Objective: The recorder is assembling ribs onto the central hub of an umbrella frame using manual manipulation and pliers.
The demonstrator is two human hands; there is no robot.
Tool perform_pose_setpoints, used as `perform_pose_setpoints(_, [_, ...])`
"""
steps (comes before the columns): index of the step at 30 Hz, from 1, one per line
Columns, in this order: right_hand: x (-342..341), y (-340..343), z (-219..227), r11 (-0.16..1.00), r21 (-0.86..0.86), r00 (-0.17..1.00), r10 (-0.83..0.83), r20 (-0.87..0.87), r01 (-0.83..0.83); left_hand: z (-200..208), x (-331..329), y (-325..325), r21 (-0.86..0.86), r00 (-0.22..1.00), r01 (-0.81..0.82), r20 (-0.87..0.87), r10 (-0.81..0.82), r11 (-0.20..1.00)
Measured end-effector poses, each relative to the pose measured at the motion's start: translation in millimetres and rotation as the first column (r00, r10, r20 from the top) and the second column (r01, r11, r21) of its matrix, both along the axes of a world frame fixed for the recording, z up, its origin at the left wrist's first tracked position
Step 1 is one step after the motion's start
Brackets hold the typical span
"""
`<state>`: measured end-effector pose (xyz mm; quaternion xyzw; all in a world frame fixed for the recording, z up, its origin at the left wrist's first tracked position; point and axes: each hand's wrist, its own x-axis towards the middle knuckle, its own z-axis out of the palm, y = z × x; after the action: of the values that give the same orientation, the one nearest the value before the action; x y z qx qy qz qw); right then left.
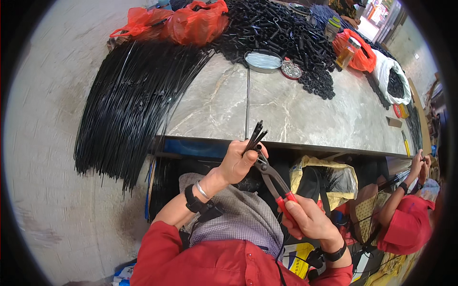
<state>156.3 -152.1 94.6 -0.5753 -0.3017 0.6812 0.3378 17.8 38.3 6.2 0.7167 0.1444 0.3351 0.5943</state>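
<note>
My left hand [234,164] is closed around a small bunch of thin black rods [258,133], their ends pointing up past the thumb at the table's front edge. In my right hand [310,219] are red-handled pliers [273,175], gripped by both handles. The jaws reach the rods right beside my left fingers; whether they bite on one cannot be made out. One long thin dark rod [247,100] lies on the stone-patterned table [205,107], running away from my left hand.
Long black rods [129,105] hang off the table's left side. Black tubular parts [279,31] are heaped at the back, near a tin of silver pins [263,60] and red bags [198,24]. A yellow sack [350,178] stands below. Another person's hands [418,168] work at right.
</note>
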Motion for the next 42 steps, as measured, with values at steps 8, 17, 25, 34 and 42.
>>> perform_pose_setpoints(8, [-13,6,-19,0.983,0.176,0.972,0.0,0.235,-0.042,1,2,8,-0.141,0.999,0.036,0.017,-0.034,0.989])
perform_pose_setpoints(17, [-22,22,-5,0.984,0.178,0.996,-0.039,0.079,0.024,-3,3,29,-0.512,0.968,0.247,0.163,-0.189,0.823])
perform_pose_setpoints(25, [-28,27,-7,0.975,0.22,0.989,-0.019,0.146,-0.014,-6,-3,34,-0.509,0.971,0.225,0.183,-0.151,0.831])
perform_pose_setpoints(34, [-22,35,-26,0.869,0.474,0.794,-0.188,0.578,-0.14,-21,-9,14,-0.257,0.935,-0.277,0.151,0.322,0.926])
perform_pose_setpoints(42, [51,101,-100,0.811,0.572,-0.02,-0.579,0.815,-0.123,17,-52,-30,0.061,0.947,-0.172,0.284,0.148,0.983])
